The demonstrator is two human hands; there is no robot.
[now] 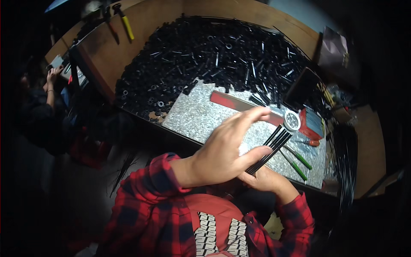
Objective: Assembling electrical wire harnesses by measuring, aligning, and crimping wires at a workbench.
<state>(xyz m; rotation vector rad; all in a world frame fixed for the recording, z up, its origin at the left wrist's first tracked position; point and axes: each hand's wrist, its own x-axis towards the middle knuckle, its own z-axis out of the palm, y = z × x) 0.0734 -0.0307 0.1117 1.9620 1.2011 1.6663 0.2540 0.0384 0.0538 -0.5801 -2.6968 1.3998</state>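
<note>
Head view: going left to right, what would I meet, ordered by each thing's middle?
A co-worker's hand → yellow-handled tool → the person's left hand → held black rods → red block → long black rods at far right.

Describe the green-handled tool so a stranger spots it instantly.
Find the pale speckled board below the heap of black parts. Toward its right end, right of the black rods, lies the tool. Its two splayed green handles set it apart from the orange-handled tool nearby.
</note>
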